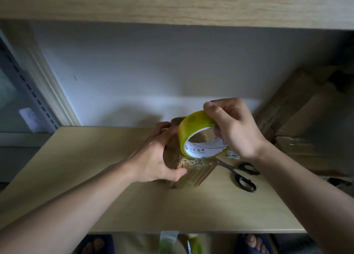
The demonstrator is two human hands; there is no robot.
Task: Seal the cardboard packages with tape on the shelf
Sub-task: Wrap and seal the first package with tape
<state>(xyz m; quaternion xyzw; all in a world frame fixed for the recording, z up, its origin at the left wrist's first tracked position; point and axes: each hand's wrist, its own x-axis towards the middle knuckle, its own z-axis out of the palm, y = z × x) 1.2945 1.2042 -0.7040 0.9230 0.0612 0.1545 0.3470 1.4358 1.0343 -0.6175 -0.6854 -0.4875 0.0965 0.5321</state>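
Fingers (226, 108) of right hand (237, 127) curling over tape roll (197, 136), thumb inside core; left hand (157, 154) clasping small box (189, 173) mid-shelf (95, 177). Going by size: big cartons (306, 119) crowding right side, likely limiting elbow room. Box probably handling light, denting easily (gripping edges seems safest). Scissors (243, 175) lying just beside box.
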